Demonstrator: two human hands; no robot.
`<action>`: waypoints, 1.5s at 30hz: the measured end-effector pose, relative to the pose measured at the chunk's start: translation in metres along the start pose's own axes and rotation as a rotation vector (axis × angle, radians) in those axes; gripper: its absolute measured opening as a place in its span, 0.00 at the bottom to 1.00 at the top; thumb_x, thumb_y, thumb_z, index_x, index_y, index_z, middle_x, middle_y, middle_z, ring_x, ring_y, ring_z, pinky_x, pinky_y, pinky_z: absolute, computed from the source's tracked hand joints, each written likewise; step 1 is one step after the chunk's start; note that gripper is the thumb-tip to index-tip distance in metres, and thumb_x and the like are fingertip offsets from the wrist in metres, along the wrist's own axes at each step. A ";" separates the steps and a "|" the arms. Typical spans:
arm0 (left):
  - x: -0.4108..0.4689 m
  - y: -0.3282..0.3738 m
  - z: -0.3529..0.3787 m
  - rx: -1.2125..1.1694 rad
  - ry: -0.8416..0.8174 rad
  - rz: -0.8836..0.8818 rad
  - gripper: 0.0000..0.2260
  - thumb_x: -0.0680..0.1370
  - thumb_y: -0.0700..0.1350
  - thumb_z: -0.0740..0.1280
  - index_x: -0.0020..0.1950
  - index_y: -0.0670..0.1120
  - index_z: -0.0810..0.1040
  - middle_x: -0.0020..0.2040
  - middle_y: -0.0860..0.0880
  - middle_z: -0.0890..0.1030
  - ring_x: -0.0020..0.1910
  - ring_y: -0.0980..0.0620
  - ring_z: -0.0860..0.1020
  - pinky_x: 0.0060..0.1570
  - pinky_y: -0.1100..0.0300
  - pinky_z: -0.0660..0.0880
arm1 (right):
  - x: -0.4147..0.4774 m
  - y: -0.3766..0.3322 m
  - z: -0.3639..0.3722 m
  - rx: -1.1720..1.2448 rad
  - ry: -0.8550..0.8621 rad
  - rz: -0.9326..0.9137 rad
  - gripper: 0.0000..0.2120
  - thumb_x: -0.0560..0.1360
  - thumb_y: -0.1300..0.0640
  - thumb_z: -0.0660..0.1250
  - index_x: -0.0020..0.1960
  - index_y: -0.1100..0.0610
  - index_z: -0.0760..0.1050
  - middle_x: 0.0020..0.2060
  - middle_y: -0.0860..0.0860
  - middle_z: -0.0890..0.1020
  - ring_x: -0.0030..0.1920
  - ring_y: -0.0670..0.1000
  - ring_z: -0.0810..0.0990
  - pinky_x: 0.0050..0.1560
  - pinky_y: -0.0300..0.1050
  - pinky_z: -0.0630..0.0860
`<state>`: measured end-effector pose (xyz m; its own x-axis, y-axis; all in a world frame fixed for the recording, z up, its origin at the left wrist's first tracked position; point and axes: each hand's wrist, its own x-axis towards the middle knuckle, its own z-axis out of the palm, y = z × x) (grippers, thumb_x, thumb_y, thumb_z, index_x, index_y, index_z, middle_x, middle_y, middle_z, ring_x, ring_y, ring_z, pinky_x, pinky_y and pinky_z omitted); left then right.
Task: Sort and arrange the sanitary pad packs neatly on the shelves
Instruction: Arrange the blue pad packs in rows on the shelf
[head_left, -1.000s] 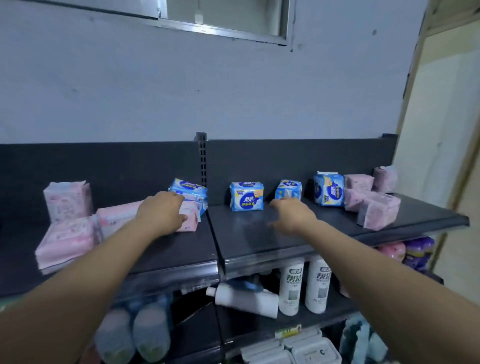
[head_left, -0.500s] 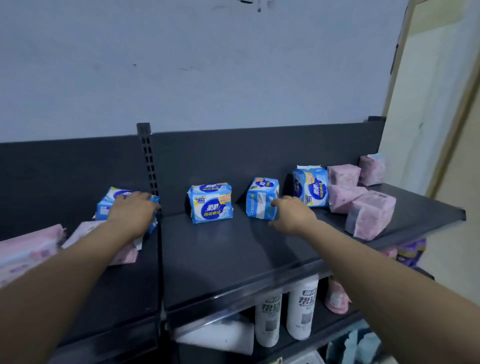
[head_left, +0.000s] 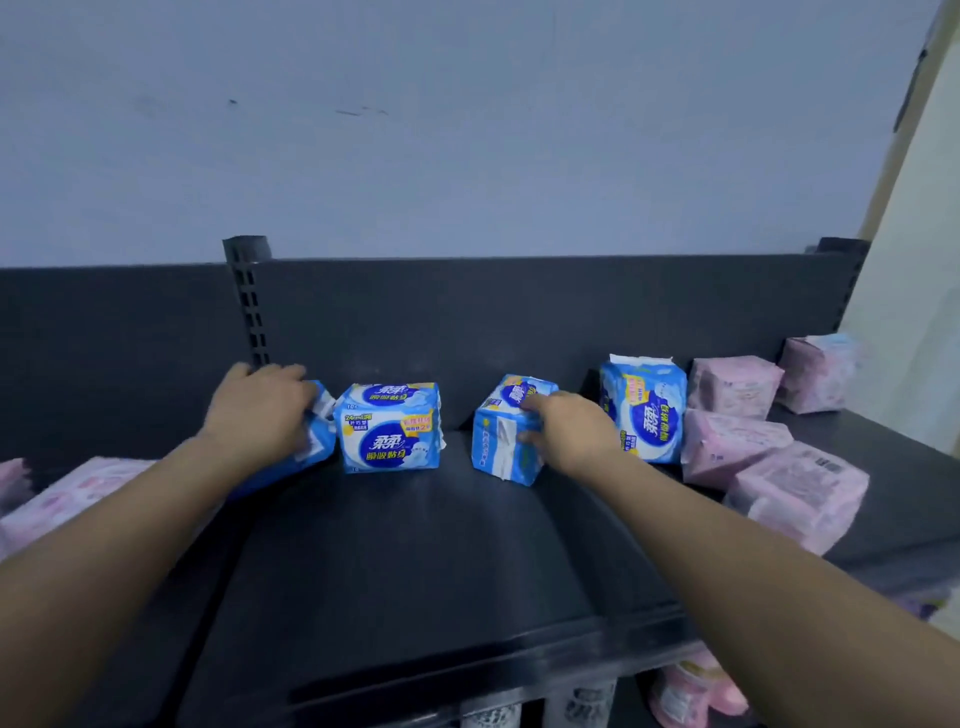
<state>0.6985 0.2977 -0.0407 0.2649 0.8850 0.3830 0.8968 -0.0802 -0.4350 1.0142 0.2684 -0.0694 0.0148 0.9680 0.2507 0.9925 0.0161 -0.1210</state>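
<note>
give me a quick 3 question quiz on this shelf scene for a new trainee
1. True or false: the right hand hangs free, touching nothing.
2. How many blue packs are in view? A two, B four, C six.
3. Fill in: the left hand grips the ___ pack of the blue row.

Key
1. False: it holds the angled blue pack.
2. B: the two held ones, the front-facing blue pack and the tall blue pack.
3. Leftmost: it grips the leftmost blue pack.
</note>
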 end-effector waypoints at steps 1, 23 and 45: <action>0.005 0.009 -0.009 -0.018 0.005 0.020 0.07 0.73 0.53 0.66 0.49 0.55 0.77 0.51 0.54 0.75 0.56 0.53 0.74 0.51 0.56 0.63 | 0.003 0.004 -0.003 -0.004 0.043 -0.007 0.17 0.78 0.49 0.63 0.65 0.51 0.73 0.59 0.53 0.79 0.59 0.58 0.76 0.54 0.49 0.75; -0.002 0.093 -0.022 -0.305 0.056 -0.109 0.10 0.75 0.51 0.69 0.49 0.46 0.83 0.53 0.50 0.67 0.57 0.49 0.67 0.40 0.55 0.68 | 0.029 0.047 -0.027 0.242 0.264 0.160 0.10 0.71 0.66 0.62 0.42 0.59 0.82 0.42 0.56 0.79 0.45 0.60 0.77 0.40 0.44 0.68; -0.270 -0.093 -0.091 -0.545 0.629 -0.904 0.09 0.72 0.47 0.74 0.44 0.41 0.85 0.42 0.47 0.68 0.44 0.46 0.71 0.42 0.54 0.70 | -0.133 -0.279 -0.042 1.215 0.302 -0.234 0.05 0.74 0.61 0.69 0.42 0.57 0.84 0.40 0.49 0.79 0.40 0.45 0.73 0.41 0.34 0.63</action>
<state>0.5756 0.0241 -0.0298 -0.5397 0.3587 0.7617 0.8372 0.1329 0.5306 0.7408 0.1249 -0.0284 0.0412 0.8184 0.5732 0.2279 0.5508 -0.8029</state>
